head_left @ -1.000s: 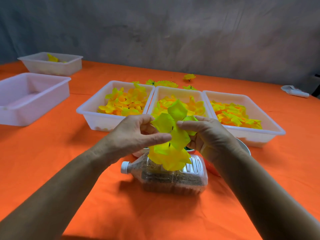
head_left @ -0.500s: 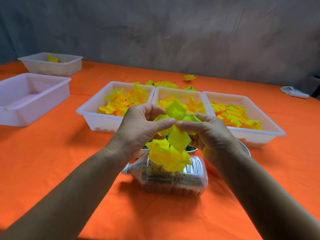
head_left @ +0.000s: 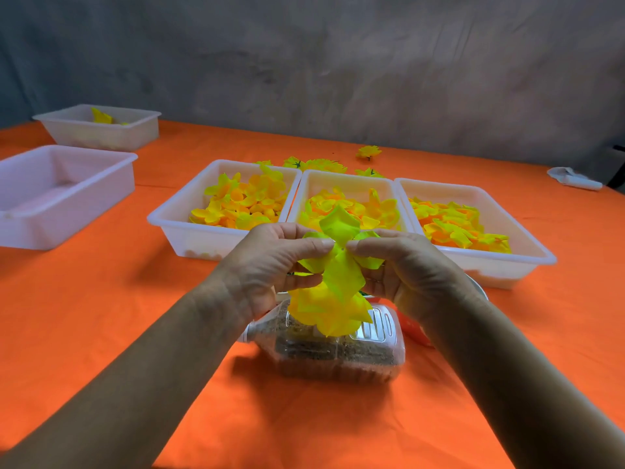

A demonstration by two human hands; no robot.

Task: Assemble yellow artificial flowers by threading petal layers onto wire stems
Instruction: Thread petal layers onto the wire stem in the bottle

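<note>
A yellow-green petal layer (head_left: 340,228) is pinched at its centre between my left hand (head_left: 270,265) and my right hand (head_left: 406,269), thumbs and forefingers nearly meeting. Below it a fuller yellow flower (head_left: 329,309) of stacked petal layers hangs over a clear plastic bottle (head_left: 341,353) lying on its side, filled with brown grains. The wire stem is hidden by petals and fingers. Behind stand three white trays of yellow-orange petals: left (head_left: 176,225), middle (head_left: 348,179), right (head_left: 527,252).
Two more white trays sit at the far left, a large one (head_left: 67,228) and a smaller one (head_left: 101,137) with a few petals. Finished yellow flowers (head_left: 368,152) lie behind the trays. A white object (head_left: 575,179) lies far right. An orange cloth (head_left: 101,316) covers the table.
Both hands have drawn closer together over the petal layer, the left thumb and forefinger moving right to meet the right hand's fingertips. The petal layer sits slightly more bunched between them.
</note>
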